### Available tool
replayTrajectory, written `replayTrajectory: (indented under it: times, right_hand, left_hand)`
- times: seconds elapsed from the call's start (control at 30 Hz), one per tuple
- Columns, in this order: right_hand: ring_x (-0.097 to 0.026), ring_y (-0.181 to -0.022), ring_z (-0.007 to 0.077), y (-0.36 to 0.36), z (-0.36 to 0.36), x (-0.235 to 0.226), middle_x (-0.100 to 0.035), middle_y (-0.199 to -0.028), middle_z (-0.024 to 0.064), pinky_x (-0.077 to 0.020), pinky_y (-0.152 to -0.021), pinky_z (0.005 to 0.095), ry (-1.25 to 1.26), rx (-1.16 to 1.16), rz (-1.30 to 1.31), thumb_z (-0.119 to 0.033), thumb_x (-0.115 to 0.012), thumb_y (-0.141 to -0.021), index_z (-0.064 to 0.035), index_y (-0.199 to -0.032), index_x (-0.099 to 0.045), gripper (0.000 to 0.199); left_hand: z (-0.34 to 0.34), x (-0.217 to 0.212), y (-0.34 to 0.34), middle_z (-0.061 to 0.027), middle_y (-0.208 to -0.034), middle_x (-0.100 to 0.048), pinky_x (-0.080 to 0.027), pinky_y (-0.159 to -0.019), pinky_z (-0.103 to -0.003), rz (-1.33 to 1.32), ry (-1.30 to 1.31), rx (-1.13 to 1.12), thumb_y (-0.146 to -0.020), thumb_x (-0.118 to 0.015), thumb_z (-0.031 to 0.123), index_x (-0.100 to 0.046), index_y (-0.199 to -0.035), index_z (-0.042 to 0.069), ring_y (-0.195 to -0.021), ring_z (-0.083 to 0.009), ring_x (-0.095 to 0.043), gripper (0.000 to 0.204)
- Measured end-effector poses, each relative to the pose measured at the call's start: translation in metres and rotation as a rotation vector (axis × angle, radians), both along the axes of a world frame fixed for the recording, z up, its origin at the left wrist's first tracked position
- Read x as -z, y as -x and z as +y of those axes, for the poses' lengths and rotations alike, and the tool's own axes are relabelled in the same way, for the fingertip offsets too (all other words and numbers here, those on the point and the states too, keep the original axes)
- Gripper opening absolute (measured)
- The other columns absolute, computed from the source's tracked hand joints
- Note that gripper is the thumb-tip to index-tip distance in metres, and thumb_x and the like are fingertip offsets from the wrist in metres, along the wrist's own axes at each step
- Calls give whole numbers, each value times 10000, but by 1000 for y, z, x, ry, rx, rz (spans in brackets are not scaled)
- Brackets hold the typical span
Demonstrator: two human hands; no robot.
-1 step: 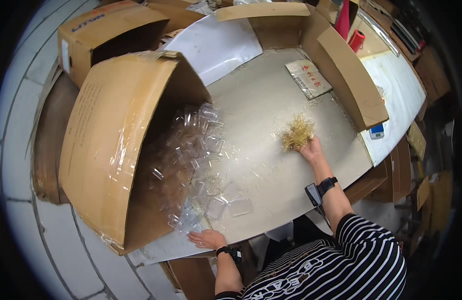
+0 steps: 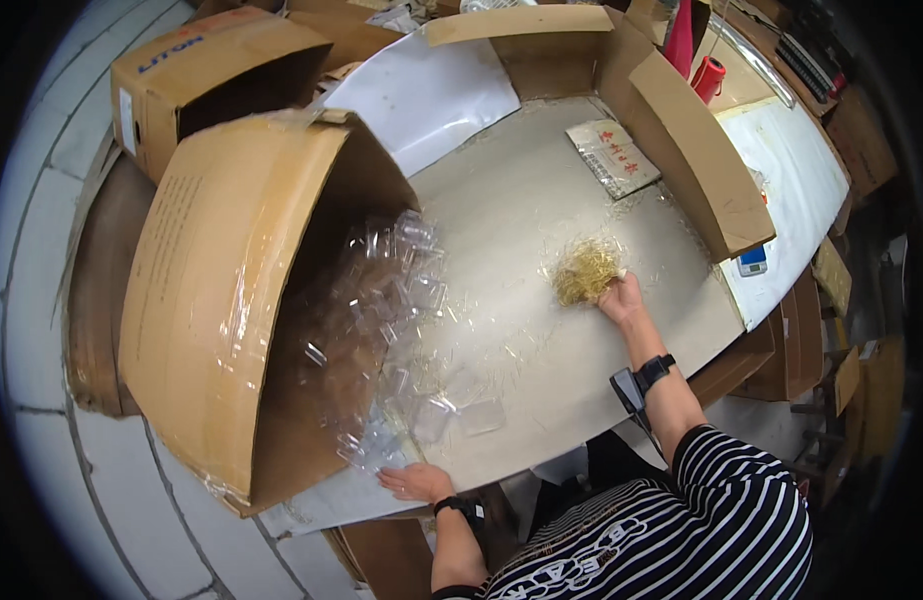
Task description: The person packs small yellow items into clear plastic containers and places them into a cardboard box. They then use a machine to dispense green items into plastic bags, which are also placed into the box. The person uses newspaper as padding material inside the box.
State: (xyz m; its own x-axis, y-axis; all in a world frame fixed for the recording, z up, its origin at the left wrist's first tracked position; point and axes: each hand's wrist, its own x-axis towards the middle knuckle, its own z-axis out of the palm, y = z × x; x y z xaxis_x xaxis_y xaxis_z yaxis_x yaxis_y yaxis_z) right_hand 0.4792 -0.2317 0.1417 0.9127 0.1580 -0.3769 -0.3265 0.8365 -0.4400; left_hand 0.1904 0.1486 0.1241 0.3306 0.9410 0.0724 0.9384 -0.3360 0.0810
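My right hand (image 2: 622,297) is closed around the near-right side of a loose bundle of thin golden strands (image 2: 585,271), just above the grey tabletop (image 2: 501,215). Some of its fingers are hidden by the strands. Low on the left, my left hand (image 2: 417,483) lies flat at the table's near edge with fingers stretched out and nothing in them. Beyond its fingertips is a heap of small clear plastic boxes (image 2: 431,420), which spills from a large cardboard box (image 2: 221,270) lying on its side. Loose golden strands are scattered between the heap and my right hand.
Cardboard walls (image 2: 696,150) border the table at the back and right. A flat printed packet (image 2: 613,158) lies near the back right corner. To the right are a small blue-screened device (image 2: 752,262) and a red cylinder (image 2: 708,78). Another open carton (image 2: 211,75) stands back left.
The golden bundle has shifted a little left and looks rounder, with its top lower. My right hand still grips it, and my left hand stays at the table edge.
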Motion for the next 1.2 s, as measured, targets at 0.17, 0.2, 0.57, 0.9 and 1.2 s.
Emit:
replayTrajectory:
  times: [0.17,0.2,0.57,0.9,1.2]
  right_hand:
    - [-590,-1015,300,8,14,-1,-569,-1154,169,-519,-847,420,-42,2,44,-189,-437,-931,22,-1229,-446,365]
    - [-597,-999,297,5,14,5,-568,-1157,165,-527,-835,411,-26,-13,60,-195,-430,-939,17,-1233,-443,362]
    - [-523,-597,191,37,-30,-44,-580,-1113,116,-407,-463,281,66,4,-53,-372,-331,-950,-58,-1203,-466,426]
    - [-514,-535,156,69,-81,-7,-621,-903,146,-402,-408,254,-10,-42,81,-345,-299,-961,-2,-1190,-506,461]
    - [-595,-714,194,70,-43,-33,-597,-1069,146,-501,-553,290,177,55,68,-294,-355,-956,-8,-1266,-442,431]
  left_hand:
    - [-5,-13,-16,-169,-1462,-254,-216,-1056,-541,3,17,-13,-864,-377,127,-270,-1375,-18,-1378,-323,-180,542]
    - [-4,-11,-17,-170,-1463,-250,-214,-1056,-542,-3,11,6,-861,-381,123,-268,-1376,-18,-1379,-324,-178,545]
    - [-5,-9,-16,-174,-1459,-252,-203,-1061,-530,-26,8,-16,-854,-405,110,-292,-1356,-23,-1376,-328,-180,532]
    - [2,1,-6,-151,-1456,-275,-227,-1051,-527,17,-46,-8,-861,-403,129,-311,-1352,-11,-1372,-311,-206,519]
    - [3,3,-7,-157,-1454,-276,-238,-1047,-529,7,-47,-19,-868,-391,142,-309,-1354,-11,-1364,-308,-224,515]
